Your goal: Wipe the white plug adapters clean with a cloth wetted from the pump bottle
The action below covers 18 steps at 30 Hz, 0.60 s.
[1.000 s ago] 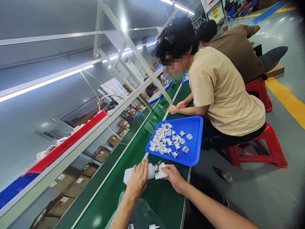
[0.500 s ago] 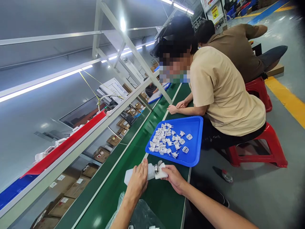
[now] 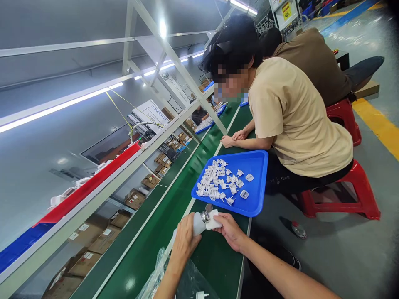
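My left hand (image 3: 184, 236) is wrapped around a translucent white dispenser bottle (image 3: 198, 224), which is tilted toward the right. The bottle's metal cap (image 3: 205, 216) has its small round lid flipped up. Between the thumb and fingers of my right hand (image 3: 230, 230) is a white square pad (image 3: 213, 220), held against or right beside the metal cap; I cannot tell whether they touch. Just beyond both hands, a blue tray (image 3: 257, 205) holds many small white plug adapters (image 3: 215, 180). Below my left hand lies a clear plastic bag (image 3: 196, 277) with a white plug piece at it.
Both hands are above a green conveyor table (image 3: 131, 265). A person in a beige shirt (image 3: 299, 120) sits on a red stool (image 3: 364, 191) by the tray, forearms on the table edge. A slanted metal frame (image 3: 181, 68) rises on the left. A small bottle (image 3: 298, 229) lies on the floor.
The dispenser bottle has turned, its cap end rising slightly, and its round lid now shows more upright. The pad has moved up a little with the cap. The camera has shifted slightly.
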Motion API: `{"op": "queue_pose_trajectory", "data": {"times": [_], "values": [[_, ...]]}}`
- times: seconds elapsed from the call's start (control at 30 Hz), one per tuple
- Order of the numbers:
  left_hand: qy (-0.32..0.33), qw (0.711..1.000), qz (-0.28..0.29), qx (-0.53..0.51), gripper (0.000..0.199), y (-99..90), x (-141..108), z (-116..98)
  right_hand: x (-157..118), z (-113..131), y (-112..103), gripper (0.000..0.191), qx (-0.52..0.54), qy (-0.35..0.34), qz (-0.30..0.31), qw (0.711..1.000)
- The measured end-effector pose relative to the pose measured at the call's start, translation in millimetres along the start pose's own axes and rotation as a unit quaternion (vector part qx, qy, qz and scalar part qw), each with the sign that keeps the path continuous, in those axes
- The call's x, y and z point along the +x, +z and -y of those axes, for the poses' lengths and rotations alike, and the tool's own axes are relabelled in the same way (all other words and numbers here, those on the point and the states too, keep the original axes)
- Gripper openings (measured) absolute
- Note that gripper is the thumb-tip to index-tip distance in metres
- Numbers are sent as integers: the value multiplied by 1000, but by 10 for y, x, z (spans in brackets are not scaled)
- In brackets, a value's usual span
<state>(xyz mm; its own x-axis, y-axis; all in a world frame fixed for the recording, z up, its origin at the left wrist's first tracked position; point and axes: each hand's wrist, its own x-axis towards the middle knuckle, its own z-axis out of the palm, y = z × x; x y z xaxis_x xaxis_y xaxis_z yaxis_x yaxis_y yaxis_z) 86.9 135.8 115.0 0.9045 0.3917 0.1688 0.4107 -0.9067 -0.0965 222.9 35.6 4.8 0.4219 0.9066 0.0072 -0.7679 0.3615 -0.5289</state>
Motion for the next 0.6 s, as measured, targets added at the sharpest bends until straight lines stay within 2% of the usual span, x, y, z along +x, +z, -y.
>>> {"op": "queue_pose_trajectory", "data": {"times": [0.13, 0.27, 0.4, 0.53, 0.6], "values": [[-56, 992, -42, -103, 56, 91, -26, -77, -3, -14, -9, 32, 6, 5, -8, 1000], [-128, 969, -85, -194, 53, 109, -29, -105, -14, -17, -9, 32, 9, 13, -27, 1000], [-213, 932, -145, -254, 58, 156, 1, -8, -25, 10, 3, 33, 15, 11, -17, 1000], [-306, 883, -208, -290, 66, 258, 126, 116, -20, 0, -4, 32, 16, 11, -14, 1000], [-351, 856, -233, -299, 61, 315, 210, 148, -9, -31, -20, 33, 14, 14, -22, 1000]]}}
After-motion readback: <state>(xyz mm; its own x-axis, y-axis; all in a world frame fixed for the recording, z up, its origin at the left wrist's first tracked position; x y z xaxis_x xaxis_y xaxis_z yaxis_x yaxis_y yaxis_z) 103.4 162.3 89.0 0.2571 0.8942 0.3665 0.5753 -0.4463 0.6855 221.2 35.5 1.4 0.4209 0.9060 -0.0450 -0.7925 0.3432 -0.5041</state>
